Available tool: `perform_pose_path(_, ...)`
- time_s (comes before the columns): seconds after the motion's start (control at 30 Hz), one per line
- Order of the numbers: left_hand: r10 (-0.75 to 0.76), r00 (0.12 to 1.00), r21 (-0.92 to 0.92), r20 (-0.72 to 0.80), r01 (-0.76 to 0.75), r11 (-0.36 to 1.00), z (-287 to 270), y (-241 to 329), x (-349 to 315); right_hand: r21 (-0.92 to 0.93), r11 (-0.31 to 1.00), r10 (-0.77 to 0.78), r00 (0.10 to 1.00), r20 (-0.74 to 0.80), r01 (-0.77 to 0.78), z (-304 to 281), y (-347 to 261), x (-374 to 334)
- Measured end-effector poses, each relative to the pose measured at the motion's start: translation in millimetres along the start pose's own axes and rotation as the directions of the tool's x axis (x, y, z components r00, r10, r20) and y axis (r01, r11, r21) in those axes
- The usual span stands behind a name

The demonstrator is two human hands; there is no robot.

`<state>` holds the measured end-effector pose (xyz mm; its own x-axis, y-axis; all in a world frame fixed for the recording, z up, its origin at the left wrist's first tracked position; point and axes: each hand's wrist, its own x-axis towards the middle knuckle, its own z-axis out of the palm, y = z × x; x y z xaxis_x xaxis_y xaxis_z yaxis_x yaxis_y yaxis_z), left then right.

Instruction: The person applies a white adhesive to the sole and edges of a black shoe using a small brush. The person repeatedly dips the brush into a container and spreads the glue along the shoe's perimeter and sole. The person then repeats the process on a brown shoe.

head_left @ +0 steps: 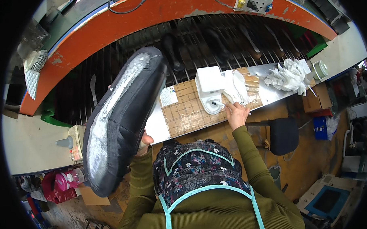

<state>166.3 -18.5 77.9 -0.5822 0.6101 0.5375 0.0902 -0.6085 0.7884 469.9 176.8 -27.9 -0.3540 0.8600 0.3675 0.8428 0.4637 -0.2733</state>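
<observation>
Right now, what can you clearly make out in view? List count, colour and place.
Shoe: 1, black with whitish streaked underside, left of centre
Bench strip: 1, silver, centre
Cardboard sheet: 1, brown, on bench strip
Container: 1, white, on cardboard sheet
Cloth-like item: 1, white, right of container
Crumpled wads: several, white, bench strip's right end
Frame: 1, orange, arching across top
Socket panel: 1, white, upper right
Seat: 1, dark, right
Bottle: 1, pink, lower left
Apron: 1, dark patterned, turquoise trim, lower centre
Left hand: 1, bare, holding shoe
Right hand: 1, bare, beside container
</observation>
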Motion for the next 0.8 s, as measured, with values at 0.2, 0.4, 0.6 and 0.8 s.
perform_pose_path(0.2, 0.210, 0.972, 0.283, 0.106, -0.232, 0.931, -0.6, -7.2, -1.4, 0.006, 1.000, -0.026, 0.999, 0.046, 0.026, 5.5, 2.2, -2.1)
perform_pose_path(0.4, 0.330, 0.932, 0.256, 0.148, -0.359, 0.897, 24.9, -9.8, 6.8, 0.458, 0.639, 0.335, 0.760, 0.557, -0.618, 13.1, 27.7, -7.4)
perform_pose_path(0.6, 0.399, 0.911, 0.085, 0.100, -0.408, 0.909, 57.4, -35.3, 17.7, 0.657, 0.138, 0.146, 0.671, 0.727, -0.741, -32.8, -1.9, 3.2)
perform_pose_path(0.8, 0.128, 0.991, -0.192, -0.039, -0.133, 0.972, 72.9, -29.9, 40.1, 0.869, 0.489, -0.026, 0.998, -0.065, 0.069, -161.6, -100.4, 17.6)
